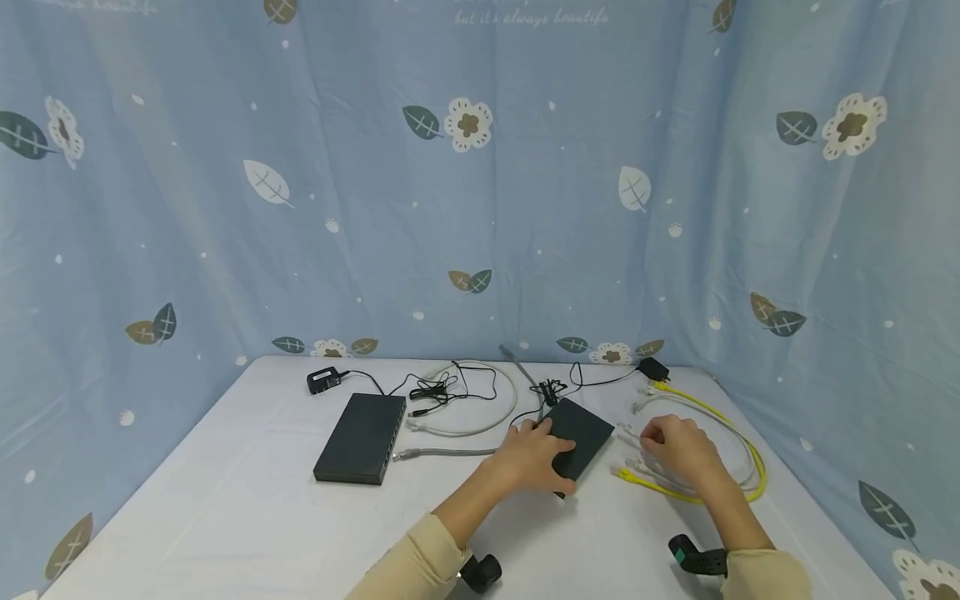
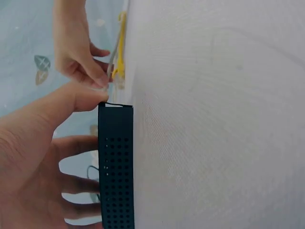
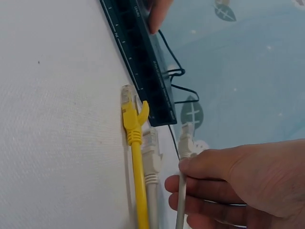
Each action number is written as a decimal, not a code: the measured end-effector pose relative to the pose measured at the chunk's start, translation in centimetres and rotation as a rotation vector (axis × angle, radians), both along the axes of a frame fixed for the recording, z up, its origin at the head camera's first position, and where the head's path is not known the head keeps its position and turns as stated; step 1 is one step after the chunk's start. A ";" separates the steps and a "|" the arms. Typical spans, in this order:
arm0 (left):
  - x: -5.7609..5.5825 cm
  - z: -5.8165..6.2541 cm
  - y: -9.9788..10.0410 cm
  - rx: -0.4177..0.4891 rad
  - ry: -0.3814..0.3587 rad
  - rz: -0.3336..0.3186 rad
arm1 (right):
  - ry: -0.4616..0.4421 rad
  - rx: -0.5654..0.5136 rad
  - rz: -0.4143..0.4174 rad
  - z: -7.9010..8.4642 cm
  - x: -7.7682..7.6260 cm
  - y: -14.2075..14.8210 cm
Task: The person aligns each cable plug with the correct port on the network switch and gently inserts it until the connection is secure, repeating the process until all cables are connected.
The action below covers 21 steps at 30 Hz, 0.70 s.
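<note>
A black network switch point(image 1: 581, 433) lies angled on the white table, its row of ports showing in the right wrist view. My left hand point(image 1: 528, 458) rests on it with fingers spread over its top, the thumb at a near corner. To the right, my right hand point(image 1: 678, 448) pinches a light grey Ethernet cable point(image 3: 182, 198) between thumb and fingers, just behind its plug. That clear plug point(image 3: 187, 130) points toward the switch and stands apart from it. Beside it are the yellow Ethernet cable point(image 3: 137, 167) and another light grey cable point(image 3: 151, 183).
A second black switch point(image 1: 360, 437) lies at the left, with a power adapter point(image 1: 324, 380) behind it. Grey cables point(image 1: 450, 452) and bundled black cords point(image 1: 435, 390) spread across the middle. Another adapter point(image 1: 652, 368) sits at the back right, before the blue curtain point(image 1: 480, 208).
</note>
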<state>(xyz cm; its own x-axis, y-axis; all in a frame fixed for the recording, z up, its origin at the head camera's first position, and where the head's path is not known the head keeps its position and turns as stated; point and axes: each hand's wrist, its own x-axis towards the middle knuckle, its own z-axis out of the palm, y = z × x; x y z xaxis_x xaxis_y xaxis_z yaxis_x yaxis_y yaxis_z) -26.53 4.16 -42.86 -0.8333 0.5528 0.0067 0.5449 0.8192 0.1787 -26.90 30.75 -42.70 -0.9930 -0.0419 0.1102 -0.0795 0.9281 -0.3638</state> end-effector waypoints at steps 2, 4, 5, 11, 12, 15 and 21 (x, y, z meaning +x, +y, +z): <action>0.0 0.0 -0.1 0.021 -0.014 0.001 | -0.010 -0.011 0.010 0.1 -0.1 0.1; -0.1 0.0 -0.1 0.038 -0.028 0.004 | -0.020 -0.022 0.013 0.1 -0.1 0.1; -0.1 0.0 -0.1 0.043 -0.030 0.006 | -0.021 -0.027 0.016 0.1 -0.1 0.1; -0.3 -0.1 -0.3 0.081 -0.040 0.013 | 0.012 -0.034 0.066 0.2 -0.1 0.1; -0.3 -0.1 -0.3 0.084 -0.039 0.013 | 0.017 -0.034 0.073 0.2 -0.1 0.1; -0.4 -0.2 -0.3 0.100 -0.037 0.017 | 0.013 -0.036 0.067 0.2 0.0 0.1; -0.6 -0.3 -0.3 0.123 -0.031 0.017 | -0.008 -0.022 0.038 0.5 0.2 -0.2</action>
